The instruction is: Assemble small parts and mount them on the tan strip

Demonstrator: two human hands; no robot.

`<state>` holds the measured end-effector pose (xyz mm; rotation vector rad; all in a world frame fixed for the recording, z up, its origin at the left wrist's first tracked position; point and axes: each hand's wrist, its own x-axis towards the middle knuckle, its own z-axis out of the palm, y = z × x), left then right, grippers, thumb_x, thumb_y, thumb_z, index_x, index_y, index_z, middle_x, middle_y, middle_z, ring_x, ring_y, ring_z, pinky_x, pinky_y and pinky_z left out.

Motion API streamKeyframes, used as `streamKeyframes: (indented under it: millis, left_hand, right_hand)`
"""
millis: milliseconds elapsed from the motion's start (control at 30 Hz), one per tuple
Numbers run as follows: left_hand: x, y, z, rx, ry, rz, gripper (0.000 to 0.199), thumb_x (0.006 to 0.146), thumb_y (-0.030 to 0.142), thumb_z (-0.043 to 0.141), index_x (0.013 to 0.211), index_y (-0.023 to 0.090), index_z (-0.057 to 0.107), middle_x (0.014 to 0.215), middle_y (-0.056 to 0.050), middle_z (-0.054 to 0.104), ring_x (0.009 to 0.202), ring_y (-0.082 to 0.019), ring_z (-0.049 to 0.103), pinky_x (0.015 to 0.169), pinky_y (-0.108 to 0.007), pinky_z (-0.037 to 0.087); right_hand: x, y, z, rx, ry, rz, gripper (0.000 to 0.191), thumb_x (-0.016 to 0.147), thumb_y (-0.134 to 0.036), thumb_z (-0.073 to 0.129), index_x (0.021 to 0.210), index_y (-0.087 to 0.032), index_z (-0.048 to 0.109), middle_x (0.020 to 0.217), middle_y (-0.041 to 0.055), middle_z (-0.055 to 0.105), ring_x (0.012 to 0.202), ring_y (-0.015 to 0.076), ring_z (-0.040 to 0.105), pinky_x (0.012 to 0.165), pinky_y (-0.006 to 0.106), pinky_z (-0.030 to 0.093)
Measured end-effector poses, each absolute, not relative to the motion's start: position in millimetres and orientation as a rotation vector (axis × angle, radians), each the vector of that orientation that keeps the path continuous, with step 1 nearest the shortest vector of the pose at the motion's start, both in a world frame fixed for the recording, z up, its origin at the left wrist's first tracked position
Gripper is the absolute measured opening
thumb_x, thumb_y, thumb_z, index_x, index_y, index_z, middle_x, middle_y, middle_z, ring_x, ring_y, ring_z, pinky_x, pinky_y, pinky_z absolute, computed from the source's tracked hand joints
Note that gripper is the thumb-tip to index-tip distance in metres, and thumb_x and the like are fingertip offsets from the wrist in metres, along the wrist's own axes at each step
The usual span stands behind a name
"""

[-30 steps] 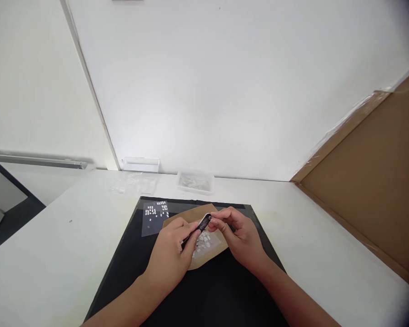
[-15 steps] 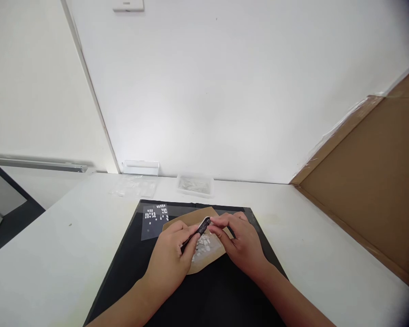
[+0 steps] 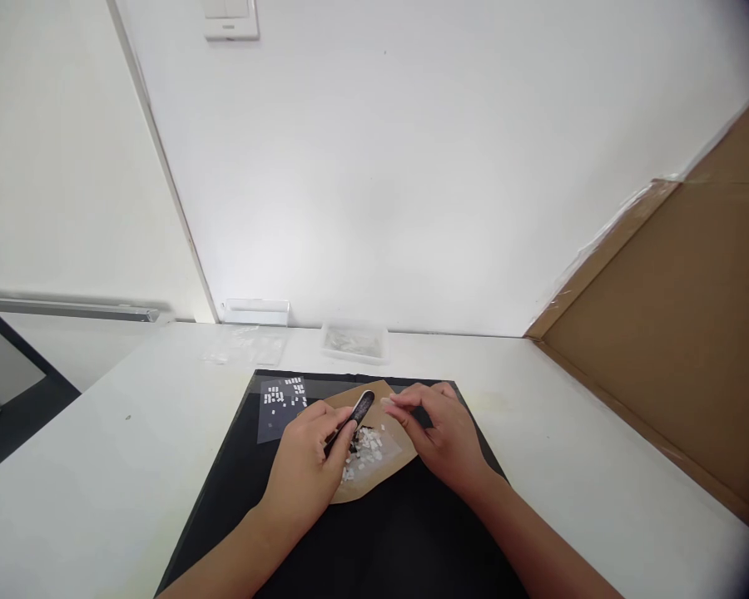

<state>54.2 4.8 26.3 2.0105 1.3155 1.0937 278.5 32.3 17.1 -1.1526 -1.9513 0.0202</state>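
Between the thumb and fingers of my left hand (image 3: 305, 453) is a slim dark strip with a rounded end and a pale edge (image 3: 363, 406), angled up to the right. My right hand (image 3: 446, 433) pinches a small whitish, translucent piece (image 3: 388, 403) just right of the strip's tip, apart from it. Beneath both hands lies brown paper (image 3: 349, 493) bearing a heap of small white chips (image 3: 367, 448). Some dark bits show among the chips, partly hidden by my left hand.
A black mat (image 3: 387, 553) lies under the paper on the white table (image 3: 574, 433). At its far left is a clear sheet with small white rectangles (image 3: 271, 428). Behind stand a translucent tray (image 3: 355, 356), clear bags (image 3: 243, 345) and a clear holder (image 3: 255, 312). Cardboard (image 3: 674, 324) rises at right.
My right fingers have moved off the dark strip and now hold the whitish piece apart from it. The strip's rounded end is uncovered. The view has tilted up slightly.
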Motion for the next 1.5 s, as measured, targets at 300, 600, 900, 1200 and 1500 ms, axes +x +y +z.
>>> streamKeyframes:
  millis: [300, 600, 900, 1200, 1500]
  left_hand:
    - [49, 8, 29, 2.035, 1.39, 1.13, 0.028, 0.102, 0.033, 0.051, 0.121, 0.031, 0.073, 0.084, -0.001, 0.066, 0.078, -0.018, 0.067, 0.072, -0.03, 0.051]
    - [43, 16, 24, 2.025, 1.475, 1.183, 0.027, 0.101, 0.038, 0.053, 0.111, 0.023, 0.074, 0.087, -0.003, 0.068, 0.078, -0.019, 0.07, 0.07, -0.031, 0.053]
    - [37, 22, 24, 2.0, 1.526, 1.2, 0.028, 0.1, 0.039, 0.054, 0.113, 0.024, 0.074, 0.092, -0.003, 0.069, 0.074, -0.018, 0.068, 0.07, -0.031, 0.054]
    - [36, 22, 24, 1.997, 1.549, 1.189, 0.028, 0.1, 0.04, 0.054, 0.114, 0.024, 0.073, 0.09, -0.002, 0.068, 0.074, -0.018, 0.068, 0.071, -0.032, 0.053]
    - [36, 21, 24, 2.012, 1.549, 1.164, 0.028, 0.101, 0.041, 0.053, 0.113, 0.025, 0.073, 0.094, -0.003, 0.069, 0.073, -0.018, 0.068, 0.071, -0.033, 0.053]
  right_hand:
    - [302, 53, 2, -1.533, -1.723, 0.283, 0.023, 0.098, -0.049, 0.059, 0.093, -0.027, 0.063, 0.095, 0.0009, 0.078, 0.088, 0.0239, 0.073, 0.077, 0.037, 0.051]
    - [301, 53, 3, -1.548, -1.66, 0.516, 0.022, 0.096, -0.048, 0.061, 0.092, -0.027, 0.061, 0.09, 0.0022, 0.079, 0.086, 0.0232, 0.076, 0.074, 0.034, 0.056]
    - [302, 52, 4, -1.4, -1.653, 0.826, 0.024, 0.096, -0.048, 0.062, 0.096, -0.024, 0.06, 0.095, 0.0029, 0.078, 0.079, 0.02, 0.077, 0.074, 0.034, 0.06]
    - [319, 62, -5, -1.63, -1.792, 0.338, 0.02, 0.098, -0.044, 0.058, 0.095, -0.025, 0.064, 0.097, 0.0018, 0.077, 0.09, 0.0224, 0.073, 0.076, 0.035, 0.052]
    - [325, 66, -9, -1.667, -1.751, 0.333, 0.02, 0.097, -0.045, 0.058, 0.092, -0.026, 0.063, 0.092, 0.0016, 0.078, 0.085, 0.0231, 0.073, 0.071, 0.035, 0.051]
